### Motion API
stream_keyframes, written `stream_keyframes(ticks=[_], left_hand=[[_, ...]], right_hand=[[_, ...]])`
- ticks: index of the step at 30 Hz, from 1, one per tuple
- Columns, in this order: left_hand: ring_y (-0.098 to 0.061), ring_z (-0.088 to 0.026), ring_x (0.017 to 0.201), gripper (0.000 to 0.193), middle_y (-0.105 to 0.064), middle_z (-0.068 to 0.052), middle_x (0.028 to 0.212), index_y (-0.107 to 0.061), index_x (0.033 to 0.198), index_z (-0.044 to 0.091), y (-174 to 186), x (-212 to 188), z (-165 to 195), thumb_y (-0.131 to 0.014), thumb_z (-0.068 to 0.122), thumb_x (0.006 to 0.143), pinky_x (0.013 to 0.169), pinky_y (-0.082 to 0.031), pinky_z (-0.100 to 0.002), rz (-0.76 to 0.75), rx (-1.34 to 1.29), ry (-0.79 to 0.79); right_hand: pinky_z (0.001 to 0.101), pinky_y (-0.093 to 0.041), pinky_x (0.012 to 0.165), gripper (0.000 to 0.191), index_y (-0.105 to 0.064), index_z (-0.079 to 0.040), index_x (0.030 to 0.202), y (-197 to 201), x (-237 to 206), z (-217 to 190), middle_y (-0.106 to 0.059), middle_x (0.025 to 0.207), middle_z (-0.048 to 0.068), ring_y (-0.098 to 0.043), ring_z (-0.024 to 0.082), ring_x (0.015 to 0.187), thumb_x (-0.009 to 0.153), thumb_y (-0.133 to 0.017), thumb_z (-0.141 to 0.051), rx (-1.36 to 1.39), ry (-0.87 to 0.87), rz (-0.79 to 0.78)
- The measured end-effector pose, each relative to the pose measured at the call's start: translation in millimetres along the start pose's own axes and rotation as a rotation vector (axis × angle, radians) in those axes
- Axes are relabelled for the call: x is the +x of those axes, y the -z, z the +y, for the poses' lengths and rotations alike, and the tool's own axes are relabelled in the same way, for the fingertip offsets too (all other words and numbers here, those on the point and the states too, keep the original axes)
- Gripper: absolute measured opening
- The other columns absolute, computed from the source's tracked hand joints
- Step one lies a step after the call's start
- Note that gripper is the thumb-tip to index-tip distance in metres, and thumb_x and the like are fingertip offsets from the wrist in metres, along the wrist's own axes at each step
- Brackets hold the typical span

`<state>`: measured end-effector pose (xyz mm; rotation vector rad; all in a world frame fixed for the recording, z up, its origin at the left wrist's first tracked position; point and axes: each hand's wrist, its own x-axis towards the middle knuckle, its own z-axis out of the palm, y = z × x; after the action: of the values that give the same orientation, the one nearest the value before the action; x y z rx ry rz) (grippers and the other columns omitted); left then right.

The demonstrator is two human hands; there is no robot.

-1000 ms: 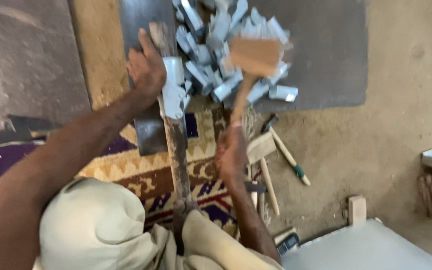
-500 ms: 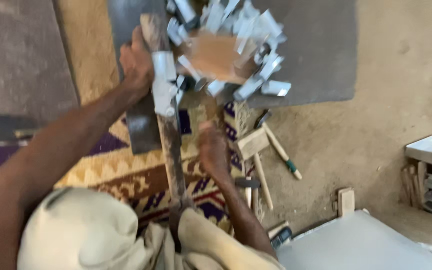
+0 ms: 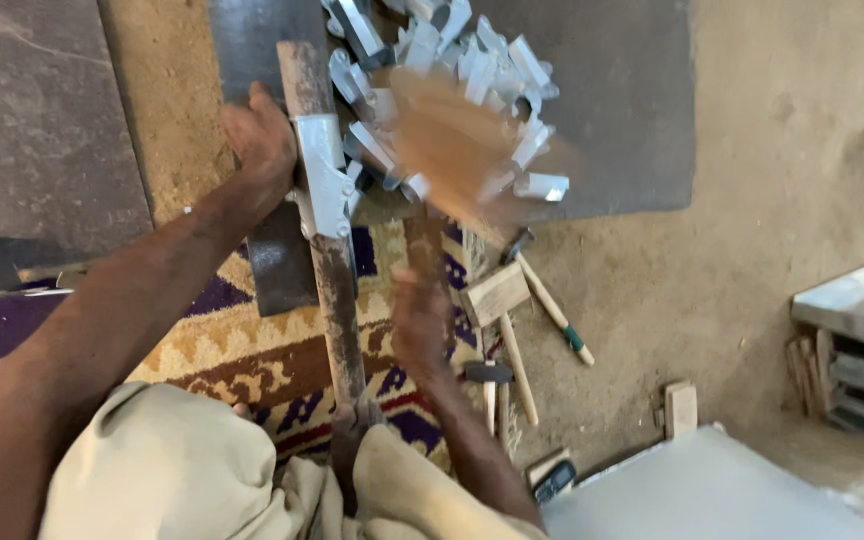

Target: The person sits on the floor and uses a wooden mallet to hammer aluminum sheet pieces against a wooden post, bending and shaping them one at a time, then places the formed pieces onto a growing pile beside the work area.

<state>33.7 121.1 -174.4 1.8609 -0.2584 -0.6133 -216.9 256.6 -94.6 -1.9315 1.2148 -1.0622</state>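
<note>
Rust-brown iron bar [image 3: 337, 300] with a pale grey-white metal bracket [image 3: 324, 180], beside it silvery-white bent pieces [image 3: 452, 70] on a dark grey sheet [image 3: 622, 110], under it a purple, yellow and maroon patterned rug [image 3: 242, 350], tan wooden mallet [image 3: 442, 150]

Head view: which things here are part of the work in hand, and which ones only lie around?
In use:
- left hand steadying the bent metal piece on the long bar
- right hand swinging the wooden mallet, blurred
- pile of bent metal pieces behind

Lying about:
- spare mallet and hammers on the floor
- small wooden block
- patterned rug
</note>
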Motion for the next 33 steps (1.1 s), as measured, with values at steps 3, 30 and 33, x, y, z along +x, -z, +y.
stream_keyframes(ticks=[3,30,33], left_hand=[[-0.054,-0.044,0.120,0.061,-0.057,-0.034,0.122,-0.057,0.112,-0.013,-0.7,2.8,-6.8,-0.049,0.047,0.105,0.104,-0.040,-0.050,-0.015,0.025,-0.093],[-0.072,-0.036,0.073,0.093,-0.069,-0.021,0.087,-0.064,0.113,0.003,14.1,-5.9,23.4,-0.025,0.084,0.087,0.063,-0.063,-0.049,-0.883,-0.616,0.325],[-0.076,-0.032,0.085,0.087,-0.074,-0.020,0.094,-0.067,0.113,0.006,11.0,-4.0,15.8,-0.026,0.080,0.089,0.074,-0.067,-0.047,-0.924,-0.600,0.313]], right_hand=[[0.0261,-0.035,0.028,0.041,-0.059,-0.013,0.104,-7.2,-7.7,13.5,-0.047,0.058,-0.005,-0.043,0.006,0.042,0.106,-0.039,-0.049,0.077,-0.594,-0.222],[0.0284,-0.036,0.034,0.058,-0.056,-0.007,0.089,8.3,-3.8,3.7,-0.045,0.058,-0.004,-0.042,0.009,0.043,0.106,-0.041,-0.061,0.221,-0.661,-0.063],[0.0318,-0.035,0.032,0.053,-0.054,-0.012,0.100,13.4,-9.1,2.6,-0.043,0.058,-0.005,-0.039,0.009,0.042,0.106,-0.036,-0.062,0.153,-0.518,-0.124]])
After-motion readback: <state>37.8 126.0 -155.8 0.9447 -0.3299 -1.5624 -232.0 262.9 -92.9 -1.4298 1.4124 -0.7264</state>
